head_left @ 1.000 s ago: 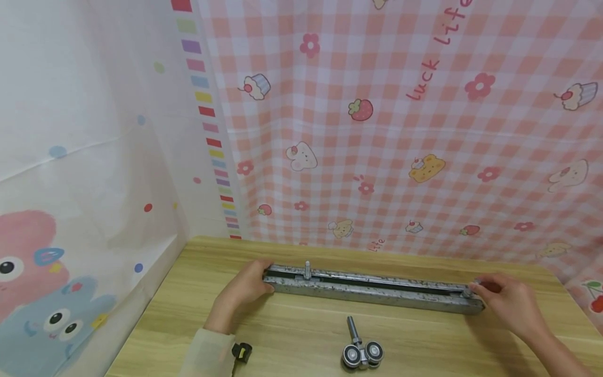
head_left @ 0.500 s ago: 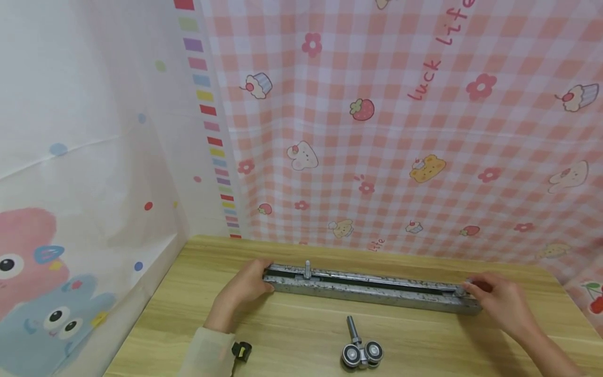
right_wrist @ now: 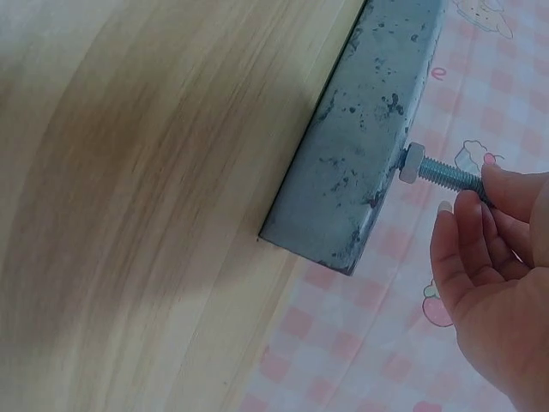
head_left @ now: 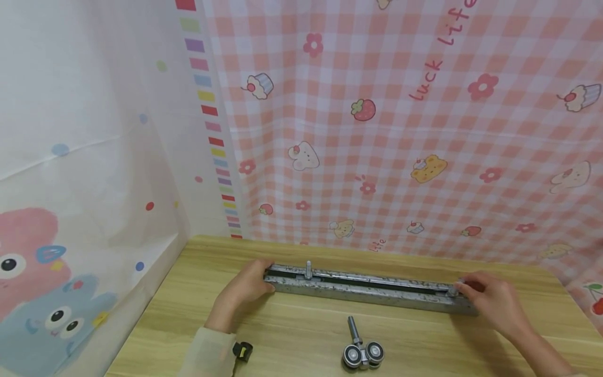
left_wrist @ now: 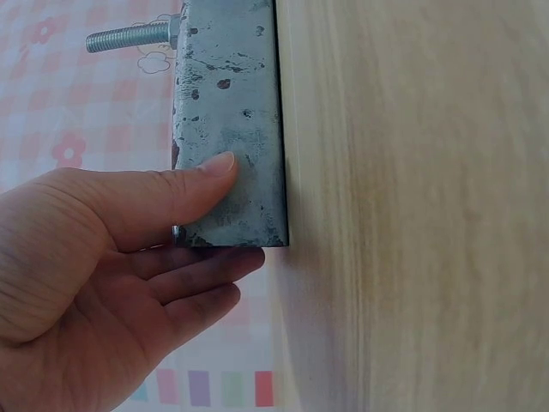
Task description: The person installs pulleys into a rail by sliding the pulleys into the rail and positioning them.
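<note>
A scuffed grey steel channel track [head_left: 372, 297] lies lengthwise on the wooden table, its slot facing up. My left hand [head_left: 247, 283] grips the track's left end, thumb on the front face and fingers round behind, as the left wrist view shows. Near that end a threaded bolt [left_wrist: 129, 37] stands upright out of the slot. At the other end my right hand [head_left: 494, 302] pinches the tip of a second bolt [right_wrist: 446, 175] between thumb and fingers. Its hex nut [right_wrist: 412, 163] sits right at the slot; whatever carries it is hidden inside the track.
In front of the track lies a loose trolley roller [head_left: 363, 354] with black-and-silver wheels and a threaded stem. A small black object [head_left: 242, 351] rests by the left sleeve. A pink checked cloth [head_left: 377, 131] hangs behind the wooden table [head_left: 292, 335].
My right hand has moved left along the track with the pinched bolt, in from the right end. My left hand keeps its grip, and the loose roller has stayed put.
</note>
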{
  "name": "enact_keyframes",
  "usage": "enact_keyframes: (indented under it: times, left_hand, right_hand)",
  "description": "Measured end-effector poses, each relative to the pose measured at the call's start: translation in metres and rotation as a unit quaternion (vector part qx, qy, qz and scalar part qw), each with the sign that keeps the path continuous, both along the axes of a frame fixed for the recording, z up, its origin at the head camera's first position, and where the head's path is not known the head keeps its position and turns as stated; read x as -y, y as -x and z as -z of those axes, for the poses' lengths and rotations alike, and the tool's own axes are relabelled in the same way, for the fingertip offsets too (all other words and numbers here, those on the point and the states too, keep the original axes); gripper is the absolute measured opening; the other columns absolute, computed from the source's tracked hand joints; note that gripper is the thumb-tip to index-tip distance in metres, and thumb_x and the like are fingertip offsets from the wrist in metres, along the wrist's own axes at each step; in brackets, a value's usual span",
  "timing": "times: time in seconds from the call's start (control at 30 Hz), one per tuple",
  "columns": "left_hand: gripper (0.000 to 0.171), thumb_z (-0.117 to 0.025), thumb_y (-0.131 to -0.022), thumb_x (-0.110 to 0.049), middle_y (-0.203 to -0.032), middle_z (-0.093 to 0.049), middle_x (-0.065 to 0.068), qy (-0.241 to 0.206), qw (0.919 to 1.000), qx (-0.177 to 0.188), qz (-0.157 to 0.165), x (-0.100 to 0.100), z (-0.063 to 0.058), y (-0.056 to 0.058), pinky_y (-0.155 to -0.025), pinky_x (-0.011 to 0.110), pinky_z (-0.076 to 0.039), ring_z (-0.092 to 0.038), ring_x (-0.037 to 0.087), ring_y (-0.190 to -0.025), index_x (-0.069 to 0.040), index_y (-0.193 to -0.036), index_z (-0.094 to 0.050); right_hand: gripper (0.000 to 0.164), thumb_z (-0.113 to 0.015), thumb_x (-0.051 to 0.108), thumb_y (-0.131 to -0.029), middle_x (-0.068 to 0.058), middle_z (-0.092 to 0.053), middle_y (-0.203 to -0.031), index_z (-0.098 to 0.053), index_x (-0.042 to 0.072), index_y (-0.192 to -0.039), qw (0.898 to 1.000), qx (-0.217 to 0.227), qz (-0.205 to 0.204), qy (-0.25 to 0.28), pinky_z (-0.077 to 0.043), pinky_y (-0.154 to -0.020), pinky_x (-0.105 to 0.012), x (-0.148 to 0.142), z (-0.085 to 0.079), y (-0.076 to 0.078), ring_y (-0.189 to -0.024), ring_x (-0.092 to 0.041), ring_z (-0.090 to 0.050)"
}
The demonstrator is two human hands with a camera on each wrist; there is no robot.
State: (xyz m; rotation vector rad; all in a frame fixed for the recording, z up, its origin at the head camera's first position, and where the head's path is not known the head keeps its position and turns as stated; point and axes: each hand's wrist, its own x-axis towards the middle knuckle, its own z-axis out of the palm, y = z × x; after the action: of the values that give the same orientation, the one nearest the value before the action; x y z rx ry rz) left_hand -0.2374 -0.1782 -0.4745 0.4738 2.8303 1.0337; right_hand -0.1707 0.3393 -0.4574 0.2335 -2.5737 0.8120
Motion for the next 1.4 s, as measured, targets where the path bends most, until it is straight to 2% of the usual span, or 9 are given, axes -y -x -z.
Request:
enact_keyframes:
  times: [0.3,0.57,0.83,1.1,1.27,1.4]
  left_hand:
    - [0.052,-0.085,-0.081,0.006,-0.125,-0.070,0.018,-0.004,1.0000,0.004,0.000,0.000,0.001,0.000,-0.104,0.051,-0.053,-0.064,0.034,-0.119,0.007,-0.129,-0.066]
    - [0.054,-0.085,-0.081,0.006,-0.128,-0.068,0.021,-0.001,1.0000,0.008,-0.001,0.000,0.000,0.000,-0.106,0.052,-0.052,-0.063,0.036,-0.121,0.008,-0.130,-0.065]
    - [0.051,-0.085,-0.081,0.006,-0.124,-0.070,0.018,-0.002,0.9999,0.011,-0.001,-0.001,-0.001,-0.001,-0.104,0.051,-0.053,-0.065,0.034,-0.118,0.007,-0.128,-0.066]
    - [0.057,-0.084,-0.082,0.006,-0.131,-0.067,0.022,-0.004,0.9998,0.019,-0.002,0.000,-0.002,-0.002,-0.107,0.053,-0.050,-0.062,0.038,-0.124,0.009,-0.134,-0.062]
    - [0.054,-0.084,-0.082,0.007,-0.128,-0.068,0.021,-0.005,0.9998,0.020,-0.002,0.000,-0.002,-0.002,-0.105,0.053,-0.052,-0.063,0.037,-0.121,0.009,-0.132,-0.064]
    - [0.057,-0.083,-0.082,0.006,-0.133,-0.066,0.023,-0.002,0.9998,0.021,-0.001,0.000,-0.002,-0.002,-0.107,0.053,-0.051,-0.061,0.039,-0.126,0.010,-0.135,-0.062]
  right_hand:
    - [0.014,-0.080,0.003,-0.090,-0.011,-0.074,-0.092,-0.076,-0.004,-0.102,0.999,0.037,0.001,0.001,-0.054,-0.058,-0.021,0.005,-0.001,0.001,-0.073,0.000,-0.064]
    - [0.015,-0.083,-0.001,-0.085,-0.007,-0.073,-0.085,-0.077,-0.002,-0.099,1.000,-0.002,0.002,0.000,-0.051,-0.055,-0.020,0.014,0.002,0.004,-0.069,0.001,-0.060]
    - [0.015,-0.084,0.002,-0.085,-0.006,-0.073,-0.085,-0.077,-0.001,-0.098,1.000,-0.004,0.008,0.002,-0.051,-0.056,-0.021,0.020,0.002,0.005,-0.069,0.001,-0.059]
    - [0.013,-0.085,0.002,-0.084,-0.003,-0.073,-0.083,-0.077,0.002,-0.094,1.000,-0.014,-0.001,0.003,-0.051,-0.057,-0.020,0.025,0.004,0.007,-0.069,0.001,-0.059]
    - [0.012,-0.085,0.002,-0.085,-0.002,-0.072,-0.083,-0.077,0.003,-0.093,1.000,-0.011,-0.002,0.006,-0.052,-0.058,-0.021,0.028,0.004,0.008,-0.069,0.000,-0.060]
    - [0.012,-0.085,0.001,-0.084,-0.003,-0.072,-0.083,-0.077,0.003,-0.093,1.000,-0.014,-0.001,0.007,-0.052,-0.058,-0.020,0.031,0.005,0.008,-0.069,0.001,-0.059]
